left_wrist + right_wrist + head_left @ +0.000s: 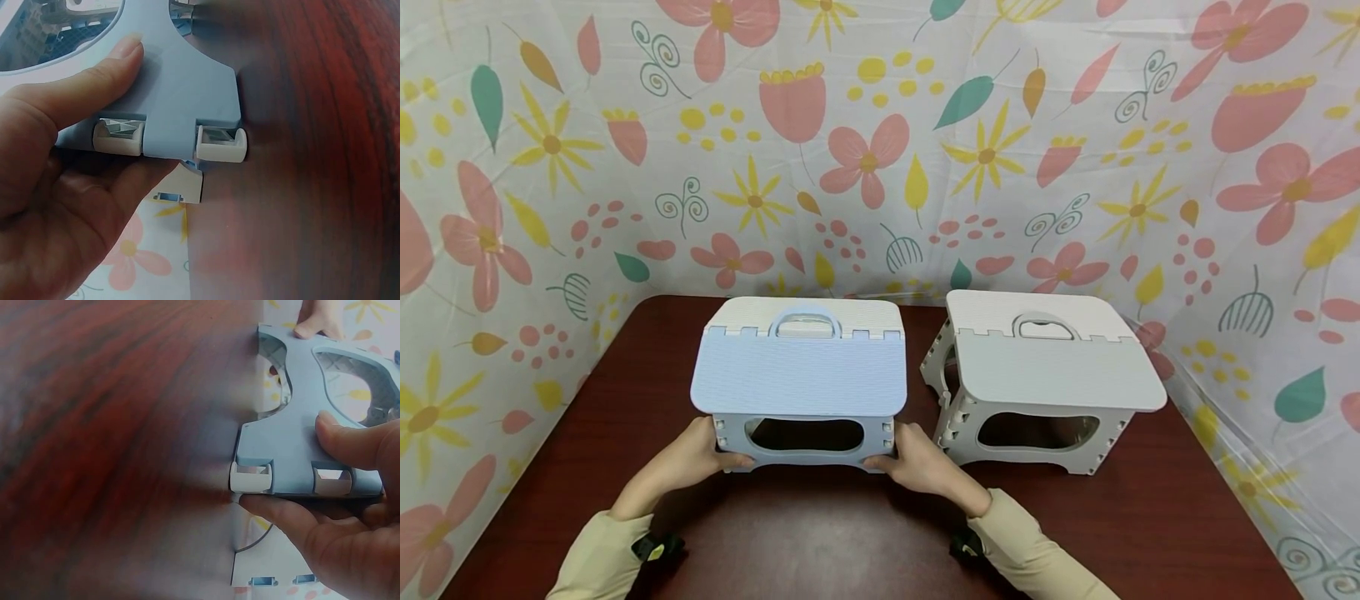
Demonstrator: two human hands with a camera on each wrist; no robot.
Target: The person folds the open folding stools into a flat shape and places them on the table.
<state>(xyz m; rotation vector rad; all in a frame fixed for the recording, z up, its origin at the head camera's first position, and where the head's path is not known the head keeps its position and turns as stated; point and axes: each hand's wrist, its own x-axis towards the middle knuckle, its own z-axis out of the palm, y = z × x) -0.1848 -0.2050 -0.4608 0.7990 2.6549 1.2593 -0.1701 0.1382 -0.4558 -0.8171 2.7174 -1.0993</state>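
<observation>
A blue and white folding step stool (799, 375) stands unfolded on the table, its blue half of the top toward me and a handle in the middle. My left hand (698, 450) grips the left edge of its blue front leg panel, thumb (112, 72) on the front face and fingers behind. On the other side my right hand (919, 458) holds the panel's right edge the same way, its thumb (347, 440) flat on the blue plastic. White hinge pieces (250, 478) show along the panel's edge in both wrist views.
A grey and white folding stool (1056, 367) stands unfolded to the right, close to my right hand. Both are on a dark red-brown wooden table (805, 533). Behind and at the sides hangs a flower-patterned cloth (865, 100).
</observation>
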